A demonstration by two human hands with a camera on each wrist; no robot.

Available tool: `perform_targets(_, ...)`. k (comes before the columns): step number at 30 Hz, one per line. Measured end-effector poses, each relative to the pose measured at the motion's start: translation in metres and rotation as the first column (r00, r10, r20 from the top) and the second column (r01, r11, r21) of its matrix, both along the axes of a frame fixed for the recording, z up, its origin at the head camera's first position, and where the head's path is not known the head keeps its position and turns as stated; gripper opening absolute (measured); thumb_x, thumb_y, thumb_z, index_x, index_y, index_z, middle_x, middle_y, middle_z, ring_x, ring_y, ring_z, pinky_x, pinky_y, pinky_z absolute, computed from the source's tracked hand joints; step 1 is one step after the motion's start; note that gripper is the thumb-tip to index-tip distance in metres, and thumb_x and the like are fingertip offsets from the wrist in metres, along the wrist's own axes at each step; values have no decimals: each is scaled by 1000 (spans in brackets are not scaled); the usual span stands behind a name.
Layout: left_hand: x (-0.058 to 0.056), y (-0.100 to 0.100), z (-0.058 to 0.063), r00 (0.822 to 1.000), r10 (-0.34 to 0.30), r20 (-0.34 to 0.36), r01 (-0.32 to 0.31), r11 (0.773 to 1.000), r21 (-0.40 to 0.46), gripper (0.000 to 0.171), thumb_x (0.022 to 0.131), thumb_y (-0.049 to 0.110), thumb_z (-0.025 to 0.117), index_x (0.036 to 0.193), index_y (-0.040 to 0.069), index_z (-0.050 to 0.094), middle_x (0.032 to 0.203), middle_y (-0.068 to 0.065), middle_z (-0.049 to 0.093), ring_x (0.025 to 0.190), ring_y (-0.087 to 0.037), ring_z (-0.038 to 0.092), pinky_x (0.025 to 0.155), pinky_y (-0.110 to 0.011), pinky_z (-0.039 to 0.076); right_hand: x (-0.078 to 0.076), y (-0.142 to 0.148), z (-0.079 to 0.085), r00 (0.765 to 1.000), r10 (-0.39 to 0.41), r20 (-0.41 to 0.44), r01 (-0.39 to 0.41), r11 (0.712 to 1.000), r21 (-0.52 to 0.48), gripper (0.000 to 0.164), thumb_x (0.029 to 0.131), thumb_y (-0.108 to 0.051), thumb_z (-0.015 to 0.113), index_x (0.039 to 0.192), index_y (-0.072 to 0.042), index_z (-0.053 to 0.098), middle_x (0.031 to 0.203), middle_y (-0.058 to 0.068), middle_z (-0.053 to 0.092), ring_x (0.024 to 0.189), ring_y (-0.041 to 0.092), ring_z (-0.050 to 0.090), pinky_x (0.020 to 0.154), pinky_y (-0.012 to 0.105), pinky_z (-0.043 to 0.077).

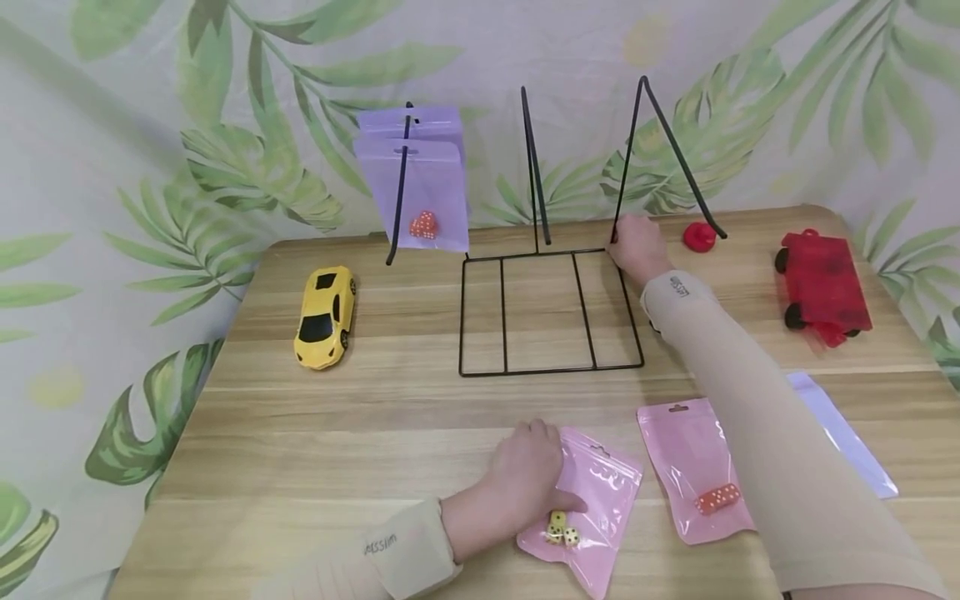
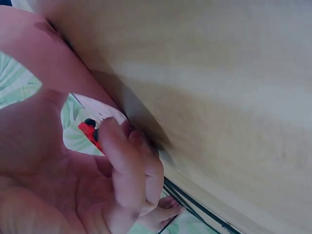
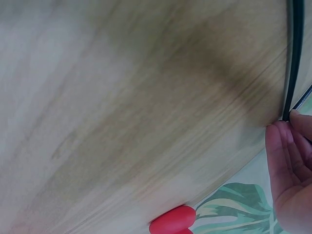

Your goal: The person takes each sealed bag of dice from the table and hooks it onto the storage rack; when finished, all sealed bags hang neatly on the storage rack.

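Near the front of the table, my left hand (image 1: 525, 467) grips a pink zip pouch (image 1: 607, 483) at its left side, thumb over the front. Yellow dice (image 1: 558, 529) show through the pouch. In the left wrist view the left fingers (image 2: 129, 170) are curled, and the pouch is mostly hidden. My right hand (image 1: 637, 246) reaches to the back right corner of a black wire rack (image 1: 551, 371). Its thumb and fingers pinch the rack's wire, as the right wrist view shows. Purple pouches (image 1: 427, 179) hang from the rack's left prong, the front one with orange dice inside.
A yellow toy car (image 1: 326, 317) stands left of the rack. To the right are a red knob-like piece (image 1: 699, 237) and a red toy vehicle (image 1: 825, 279). Another pink pouch (image 1: 686, 442) with orange dice and a lilac pouch (image 1: 847, 437) lie partly under my right forearm.
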State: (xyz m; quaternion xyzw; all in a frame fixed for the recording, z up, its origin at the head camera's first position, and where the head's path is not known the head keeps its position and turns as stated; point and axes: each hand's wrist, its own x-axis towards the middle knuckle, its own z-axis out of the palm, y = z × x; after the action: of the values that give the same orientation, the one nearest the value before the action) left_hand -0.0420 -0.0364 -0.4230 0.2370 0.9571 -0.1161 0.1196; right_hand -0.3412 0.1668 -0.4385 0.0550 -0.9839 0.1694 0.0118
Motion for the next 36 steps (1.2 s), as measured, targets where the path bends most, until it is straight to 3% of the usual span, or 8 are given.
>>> perform_targets(8, 7, 5, 2, 997, 47, -64, -49, 998, -29, 89, 61, 83, 62, 106, 7, 58, 89, -2, 54, 73, -11, 50, 50, -19, 51, 0, 0, 1, 999, 4, 36, -3, 1000, -25, 22, 89, -10, 58, 70, -1, 63, 72, 15, 65, 70, 30, 60, 64, 42, 51)
perform_targets(12, 4, 9, 3, 995, 98, -25, -99, 995, -8, 86, 59, 80, 68, 104, 7, 58, 89, -2, 55, 72, -11, 51, 51, -20, 50, 1, 2, 2, 1000, 11, 26, -11, 1000, -26, 22, 89, -11, 59, 69, -1, 62, 72, 16, 65, 70, 31, 61, 65, 43, 52)
perform_targets(16, -1, 9, 3, 986, 155, 57, -158, 986, 51, 86, 58, 75, 75, 105, 5, 59, 89, -4, 56, 73, -13, 51, 53, -22, 51, 3, 3, 4, 1000, 20, 18, -20, 999, -29, 24, 89, -10, 59, 67, -1, 61, 69, 15, 64, 67, 30, 60, 63, 43, 52)
perform_targets(24, -4, 0, 3, 963, 187, 196, -220, 961, 166, 81, 59, 65, 82, 110, 5, 62, 94, -5, 58, 82, -16, 53, 61, -28, 54, 8, -2, 4, 999, 41, -8, -42, 999, -29, 25, 88, -8, 59, 64, -2, 57, 65, 14, 61, 63, 29, 59, 61, 44, 51)
perform_targets(31, -2, -8, 3, 955, 203, 215, -251, 942, 224, 76, 59, 61, 85, 107, 6, 65, 93, -4, 60, 83, -17, 55, 62, -29, 53, 7, -2, 4, 999, 36, -20, -37, 999, -31, 25, 88, -8, 58, 64, -2, 57, 67, 16, 62, 65, 31, 60, 61, 44, 51)
perform_targets(36, -2, -17, 4, 953, 194, 234, -261, 917, 301, 57, 61, 56, 86, 93, 11, 68, 87, 1, 61, 78, -13, 53, 60, -25, 49, 7, -1, 2, 1000, 17, -2, -17, 999, -30, 23, 88, -10, 60, 67, -1, 59, 71, 17, 64, 68, 32, 62, 61, 44, 52)
